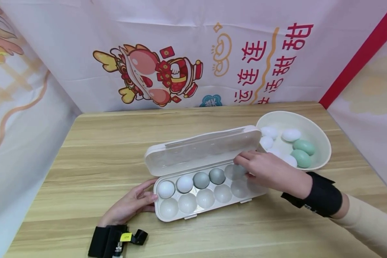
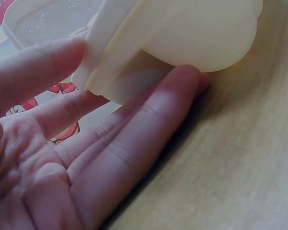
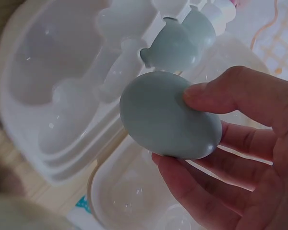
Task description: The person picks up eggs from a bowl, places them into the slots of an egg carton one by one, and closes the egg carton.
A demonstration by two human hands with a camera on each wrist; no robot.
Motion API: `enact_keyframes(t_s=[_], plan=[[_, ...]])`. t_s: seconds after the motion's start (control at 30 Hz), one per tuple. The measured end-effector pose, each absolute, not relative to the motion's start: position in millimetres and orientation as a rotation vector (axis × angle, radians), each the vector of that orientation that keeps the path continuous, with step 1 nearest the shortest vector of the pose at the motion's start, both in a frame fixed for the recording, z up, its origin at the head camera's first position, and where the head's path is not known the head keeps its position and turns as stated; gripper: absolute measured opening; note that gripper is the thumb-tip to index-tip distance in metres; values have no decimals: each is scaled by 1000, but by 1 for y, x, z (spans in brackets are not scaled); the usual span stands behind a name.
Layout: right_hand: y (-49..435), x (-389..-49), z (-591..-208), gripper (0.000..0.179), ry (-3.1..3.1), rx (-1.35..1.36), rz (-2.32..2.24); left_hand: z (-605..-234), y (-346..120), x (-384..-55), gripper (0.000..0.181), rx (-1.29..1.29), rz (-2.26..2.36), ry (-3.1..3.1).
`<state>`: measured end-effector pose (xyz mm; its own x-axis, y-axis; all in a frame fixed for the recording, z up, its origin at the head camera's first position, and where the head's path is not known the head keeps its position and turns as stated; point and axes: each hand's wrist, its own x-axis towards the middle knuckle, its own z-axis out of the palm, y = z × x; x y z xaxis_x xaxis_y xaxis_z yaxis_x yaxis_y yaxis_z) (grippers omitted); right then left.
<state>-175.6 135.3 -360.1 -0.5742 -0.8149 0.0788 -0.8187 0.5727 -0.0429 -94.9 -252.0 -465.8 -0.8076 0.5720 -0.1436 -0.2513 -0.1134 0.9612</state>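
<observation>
A white egg box (image 1: 205, 199) stands on the table with its clear lid (image 1: 203, 143) raised at the back. In its back row sit two white eggs (image 1: 185, 184) at the left, then two grey-green eggs (image 1: 217, 176). The front-row wells I can see are bare. My left hand (image 1: 130, 202) holds the box's left end, thumb at the rim and fingers underneath. Over the right part of the box, my right hand (image 1: 274, 172) pinches a pale green egg (image 3: 168, 115) between thumb and fingers. This hand hides the rightmost wells in the head view.
Behind the right hand, a cream bowl (image 1: 320, 143) holds several white eggs (image 1: 291, 135) and two green eggs (image 1: 301, 158). The wooden table (image 1: 116, 143) meets printed cloth (image 1: 84, 82) at the back and sides.
</observation>
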Motion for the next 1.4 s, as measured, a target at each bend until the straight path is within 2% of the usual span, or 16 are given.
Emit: enact_keyframes(t_s=[0.33, 0.8, 1.4], plan=[[125, -180, -371, 33, -2707, 1494, 96, -468, -246, -98, 59, 279, 1912, 1678], [122, -184, -381, 30, -2740, 1515, 128, -469, -244, -100, 58, 304, 1928, 1676], [118, -185, -385, 36, -2833, 1498, 210, -467, -251, -95, 58, 299, 1945, 1679]])
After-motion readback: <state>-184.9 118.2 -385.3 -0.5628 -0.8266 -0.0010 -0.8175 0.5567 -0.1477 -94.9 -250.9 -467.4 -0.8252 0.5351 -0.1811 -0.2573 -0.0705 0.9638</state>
